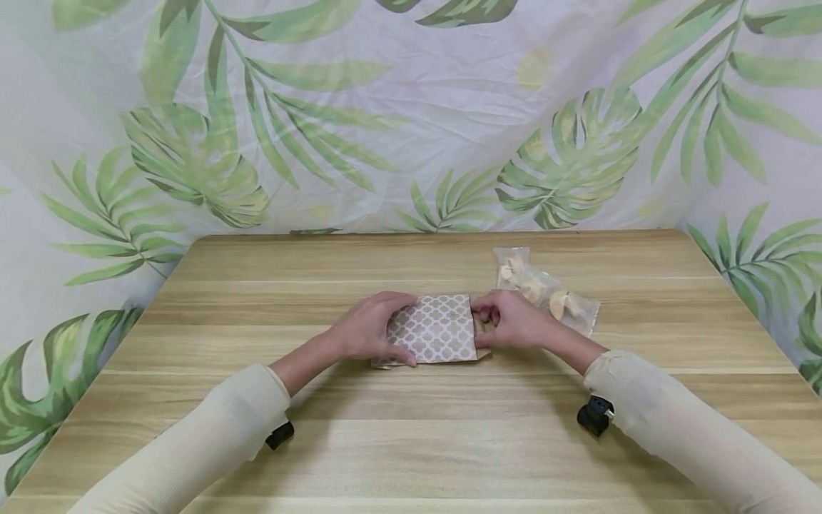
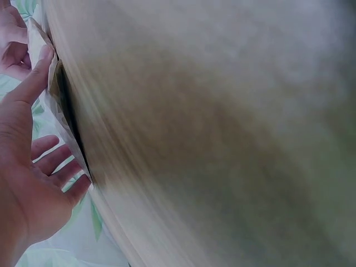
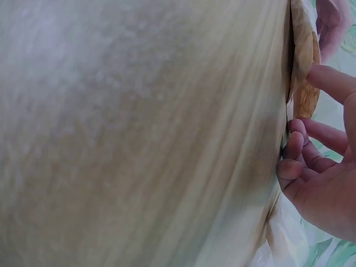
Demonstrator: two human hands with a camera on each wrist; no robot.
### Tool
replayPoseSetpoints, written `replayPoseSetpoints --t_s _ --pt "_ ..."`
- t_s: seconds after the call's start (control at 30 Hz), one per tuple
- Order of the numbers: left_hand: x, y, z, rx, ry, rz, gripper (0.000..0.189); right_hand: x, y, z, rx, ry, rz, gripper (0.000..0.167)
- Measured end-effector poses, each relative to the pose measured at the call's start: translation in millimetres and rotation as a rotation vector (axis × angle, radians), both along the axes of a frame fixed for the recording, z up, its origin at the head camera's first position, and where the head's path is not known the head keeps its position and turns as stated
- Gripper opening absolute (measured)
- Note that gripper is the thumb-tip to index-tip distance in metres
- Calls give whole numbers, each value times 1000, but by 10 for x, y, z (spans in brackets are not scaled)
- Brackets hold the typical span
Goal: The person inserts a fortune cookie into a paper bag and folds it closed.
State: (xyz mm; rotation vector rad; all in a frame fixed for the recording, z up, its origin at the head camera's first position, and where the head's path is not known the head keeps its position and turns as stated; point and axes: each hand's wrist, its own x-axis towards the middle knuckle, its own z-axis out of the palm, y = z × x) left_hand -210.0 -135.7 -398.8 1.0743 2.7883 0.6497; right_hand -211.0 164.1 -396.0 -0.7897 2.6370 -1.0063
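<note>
A flat paper bag [image 1: 437, 328] with a white lattice print lies on the table, its brown inside showing at the right end. My left hand [image 1: 371, 327] holds the bag's left end, thumb along the near edge and fingers at the far edge. In the left wrist view the left thumb [image 2: 40, 75] lies against the paper. At the bag's mouth is my right hand [image 1: 516, 319], thumb and forefinger pinching the brown paper. The right wrist view shows its other fingers [image 3: 295, 147] curled beside the mouth.
Clear plastic packets [image 1: 574, 310] with pale tan pieces inside lie just behind the right hand, partly covered by it. The wooden table [image 1: 411, 442] ends at a back edge against a leaf-printed cloth [image 1: 449, 128].
</note>
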Motion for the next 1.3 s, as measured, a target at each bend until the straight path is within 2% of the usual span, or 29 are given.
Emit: replayPoseSetpoints --t_s 0.3,0.5,0.77,0.9,1.13,1.3 --pt "-2 11 -7 -2 -27 6 106 -4 35 -23 -108 -82 10 59" --pt "-6 10 -5 3 -38 1 107 -1 45 -11 -167 -123 23 47" --pt "-1 -4 -5 39 -69 9 103 25 58 7 -258 -219 -24 72" --pt "6 -5 -1 61 -68 15 99 17 67 15 -297 -255 -28 73" --pt "8 15 -8 33 -38 17 101 11 67 31 -306 -266 -23 73" --pt "-6 12 -11 36 -58 30 103 18 65 33 -320 -268 -26 74"
